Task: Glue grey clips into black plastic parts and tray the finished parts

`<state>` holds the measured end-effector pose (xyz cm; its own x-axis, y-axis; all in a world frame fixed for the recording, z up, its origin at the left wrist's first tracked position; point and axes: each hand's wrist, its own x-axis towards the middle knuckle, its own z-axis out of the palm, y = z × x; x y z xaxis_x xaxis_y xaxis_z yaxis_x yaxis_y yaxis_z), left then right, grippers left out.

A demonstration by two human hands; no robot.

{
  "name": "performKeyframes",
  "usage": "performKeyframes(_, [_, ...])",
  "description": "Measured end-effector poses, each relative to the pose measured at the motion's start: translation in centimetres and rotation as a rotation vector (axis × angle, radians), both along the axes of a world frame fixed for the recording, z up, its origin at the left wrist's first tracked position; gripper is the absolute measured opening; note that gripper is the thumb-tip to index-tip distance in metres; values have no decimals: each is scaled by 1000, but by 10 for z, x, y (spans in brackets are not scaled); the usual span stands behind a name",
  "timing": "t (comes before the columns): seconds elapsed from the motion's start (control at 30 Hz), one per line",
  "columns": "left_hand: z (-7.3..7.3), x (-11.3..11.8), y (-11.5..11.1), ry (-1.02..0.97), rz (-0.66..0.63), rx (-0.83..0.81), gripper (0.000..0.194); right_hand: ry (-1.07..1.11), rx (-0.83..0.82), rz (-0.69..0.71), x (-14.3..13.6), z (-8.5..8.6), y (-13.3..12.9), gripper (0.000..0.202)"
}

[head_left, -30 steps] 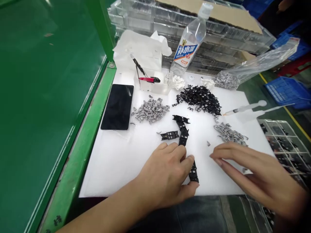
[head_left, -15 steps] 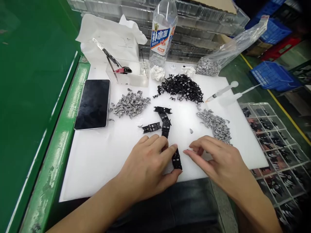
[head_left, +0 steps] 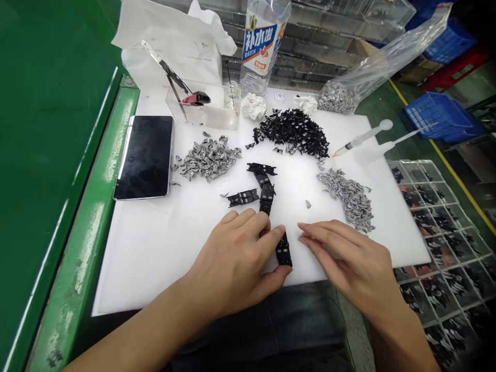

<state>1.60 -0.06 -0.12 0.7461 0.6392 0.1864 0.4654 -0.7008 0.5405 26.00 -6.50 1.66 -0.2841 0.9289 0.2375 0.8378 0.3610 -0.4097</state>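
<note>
My left hand (head_left: 242, 253) rests on the white board with thumb and fingers closed round the ends of a black plastic part (head_left: 284, 252). Just right of it is my right hand (head_left: 351, 253), thumb and forefinger pinched together; whatever is between the tips is too small to make out. Beyond my left hand lie several more black plastic parts (head_left: 266, 192) in a bent row, with another black part (head_left: 243, 197) to their left. A single small grey piece (head_left: 308, 204) lies above my right hand. Grey pieces are heaped at left (head_left: 211, 159) and right (head_left: 351, 199).
A heap of small black pieces (head_left: 292, 132) lies at the back of the white board (head_left: 155, 258). Around it are a phone (head_left: 145, 157), a clear box with tweezers (head_left: 203, 116), a bottle (head_left: 263, 49), a syringe (head_left: 362, 137) and a compartment tray (head_left: 445, 217).
My right thumb and forefinger have closed together from a slightly parted position. My left hand keeps its hold on the black part. The whole view has shifted slightly.
</note>
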Motion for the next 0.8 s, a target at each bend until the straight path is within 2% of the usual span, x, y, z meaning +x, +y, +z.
performKeyframes(0.13, [2,0,1,8,-11,-5,45,-53,71,-4,5,0,2,28])
performKeyframes(0.27, [3,0,1,2,-8,-5,44,-73,33,-6,12,0,5,28])
performKeyframes(0.37, [3,0,1,-2,-4,-6,44,-14,24,-28,13,-2,5,31])
performKeyframes(0.53, [2,1,2,1,-6,-9,44,147,-80,-124,10,-3,5,20])
performKeyframes(0.67, [3,1,2,7,2,-4,42,156,-112,-91,6,1,5,15])
performKeyframes(0.8, [3,2,1,21,2,-1,43,185,-109,5,-6,4,-1,20])
